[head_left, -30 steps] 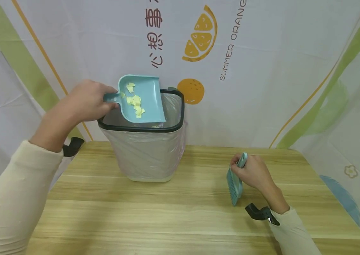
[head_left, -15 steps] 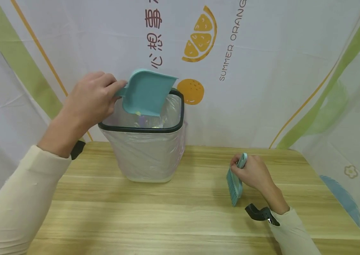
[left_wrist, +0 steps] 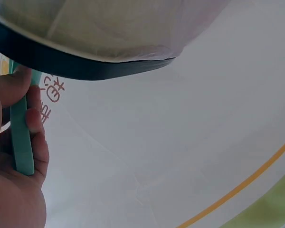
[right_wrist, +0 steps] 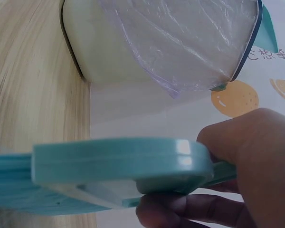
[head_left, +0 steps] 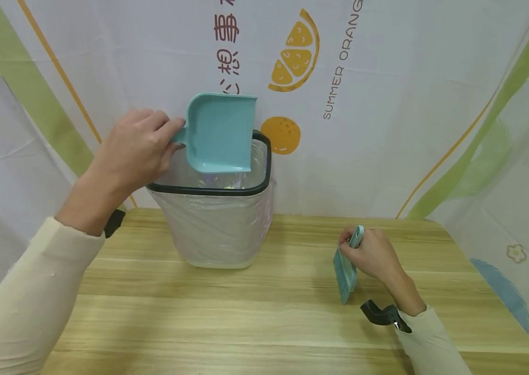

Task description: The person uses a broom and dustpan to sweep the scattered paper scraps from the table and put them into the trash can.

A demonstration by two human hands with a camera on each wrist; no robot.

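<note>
In the head view my left hand (head_left: 135,148) grips the short handle of a teal dustpan (head_left: 222,133), holding it above the trash can (head_left: 213,229). The pan's tray shows no scraps on it. A clear plastic liner covers the can under its black rim (head_left: 208,191), and small yellow bits (head_left: 229,186) show inside. Over the table at the right, my right hand (head_left: 371,252) holds a teal hand brush (head_left: 346,273) by its handle, bristles pointing down. The right wrist view shows the brush (right_wrist: 118,161) close up, pinched between thumb and fingers.
The trash can stands near the back edge of a wooden table (head_left: 246,317). A white printed curtain (head_left: 386,104) hangs directly behind and along the sides. Black camera mounts (head_left: 383,315) sit at both wrists.
The dustpan has tilted over the can and its yellow paper scraps have left it; now it is raised slightly and turned back to face the camera. My right hand stays still with the brush.
</note>
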